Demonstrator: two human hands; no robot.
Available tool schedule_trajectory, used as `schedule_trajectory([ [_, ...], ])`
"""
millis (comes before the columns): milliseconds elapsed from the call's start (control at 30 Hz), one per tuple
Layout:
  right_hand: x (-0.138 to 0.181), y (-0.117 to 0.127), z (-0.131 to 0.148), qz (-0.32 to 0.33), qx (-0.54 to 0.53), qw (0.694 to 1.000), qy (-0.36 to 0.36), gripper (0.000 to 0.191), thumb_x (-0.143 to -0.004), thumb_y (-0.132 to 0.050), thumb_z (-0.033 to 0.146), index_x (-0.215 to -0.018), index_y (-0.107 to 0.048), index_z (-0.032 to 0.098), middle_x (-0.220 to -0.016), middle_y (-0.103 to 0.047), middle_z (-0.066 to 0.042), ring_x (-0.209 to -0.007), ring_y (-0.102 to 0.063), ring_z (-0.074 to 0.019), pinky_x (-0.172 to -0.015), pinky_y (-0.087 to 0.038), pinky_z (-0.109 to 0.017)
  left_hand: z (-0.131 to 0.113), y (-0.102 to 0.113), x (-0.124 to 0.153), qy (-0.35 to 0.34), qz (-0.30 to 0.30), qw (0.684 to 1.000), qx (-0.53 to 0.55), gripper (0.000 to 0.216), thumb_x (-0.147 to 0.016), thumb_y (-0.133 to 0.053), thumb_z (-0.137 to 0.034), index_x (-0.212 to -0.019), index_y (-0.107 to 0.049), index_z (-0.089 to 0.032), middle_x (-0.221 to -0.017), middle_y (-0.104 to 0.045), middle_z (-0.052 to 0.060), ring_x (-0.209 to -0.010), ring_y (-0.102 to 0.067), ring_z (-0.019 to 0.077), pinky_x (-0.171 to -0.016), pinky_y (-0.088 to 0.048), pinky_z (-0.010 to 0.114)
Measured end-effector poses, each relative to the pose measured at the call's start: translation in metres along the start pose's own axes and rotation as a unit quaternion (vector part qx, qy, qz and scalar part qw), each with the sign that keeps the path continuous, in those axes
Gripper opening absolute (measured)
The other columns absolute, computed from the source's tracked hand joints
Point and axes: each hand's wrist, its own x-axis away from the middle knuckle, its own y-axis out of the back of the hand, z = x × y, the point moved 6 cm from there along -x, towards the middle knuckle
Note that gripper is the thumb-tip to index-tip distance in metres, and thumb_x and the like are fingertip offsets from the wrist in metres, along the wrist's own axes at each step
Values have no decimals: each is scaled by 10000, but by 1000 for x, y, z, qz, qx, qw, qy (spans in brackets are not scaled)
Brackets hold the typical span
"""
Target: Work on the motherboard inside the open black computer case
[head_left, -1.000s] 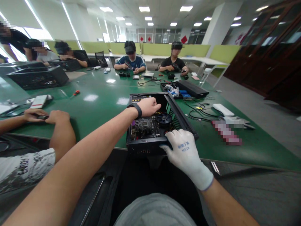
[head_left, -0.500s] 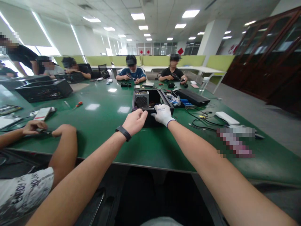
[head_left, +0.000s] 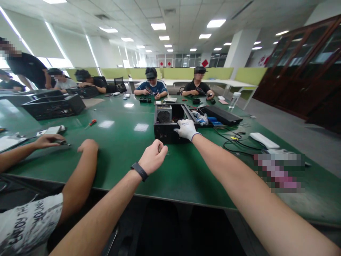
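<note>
Nearer than the case [head_left: 164,133] on the table [head_left: 119,156], the left hand [head_left: 153,156] has drawn back from its rim, curled round a small item [head_left: 159,148], mostly hidden. The gloved right hand [head_left: 186,129] stays clasped on the case's near rim, fingertips hidden inside.

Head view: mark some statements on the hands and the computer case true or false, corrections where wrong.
1. The right hand wears a white glove. True.
2. The left hand rests on the computer case. False: the left hand is apart from the case, nearer the wearer, with something too small to identify between thumb and fingers.
3. A dark wristband is on the left wrist. True.
4. The right hand is at the case's near edge. True.
5. The bottle stands left of the case. False: the bottle is to its right.
6. The table top is white. False: it is green.
</note>
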Motion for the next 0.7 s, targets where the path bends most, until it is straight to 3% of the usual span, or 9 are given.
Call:
schedule_trajectory([
  [100,20,3,3,-2,-5,1000,4,419,-917,-569,450,-1234,-570,176,-1245,-582,-89,-1085,-583,-213,-927,-492,-451,-1,4,0,10,1,1000,14,96,-854,-490,-300,-889,-448,-221,-667,-481,-56,-625,-474,131,-614,-370,278],
  [200,52,7,7,-9,-15,1000,5,441,-916,-541,505,-1208,-577,176,-1215,-587,-84,-1077,-571,-212,-942,-460,-454,-14,10,-3,3,5,1000,23,199,-831,-493,-245,-1011,-423,-199,-725,-493,-40,-668,-500,137,-650,-405,281],
  [367,129,23,11,-33,-33,999,14,431,-897,-506,548,-1082,-599,170,-1040,-628,-114,-993,-533,-254,-845,-330,-390,-48,14,-10,-23,8,1000,5,256,-837,-465,-211,-1081,-399,-168,-929,-548,49,-826,-543,158,-782,-463,303],
  [467,181,36,13,-47,-43,998,23,379,-891,-515,530,-1029,-598,187,-986,-628,-106,-926,-512,-249,-771,-270,-365,-65,4,-16,-53,25,995,-77,287,-823,-499,-197,-1102,-442,-154,-1037,-549,101,-969,-551,195,-898,-464,334],
  [600,243,54,17,-53,-56,996,34,335,-873,-563,508,-1002,-610,202,-932,-617,-84,-881,-485,-237,-745,-236,-352,-70,-23,-22,-59,113,967,-220,354,-811,-559,-249,-1156,-558,-166,-1124,-540,128,-988,-607,223,-907,-485,340],
  [700,279,64,19,-58,-76,994,43,310,-860,-593,488,-973,-621,201,-890,-607,-72,-844,-469,-232,-740,-229,-355,-70,-46,-22,-92,198,923,-316,340,-786,-612,-275,-1101,-652,-156,-1079,-613,137,-982,-642,249,-880,-500,337],
])
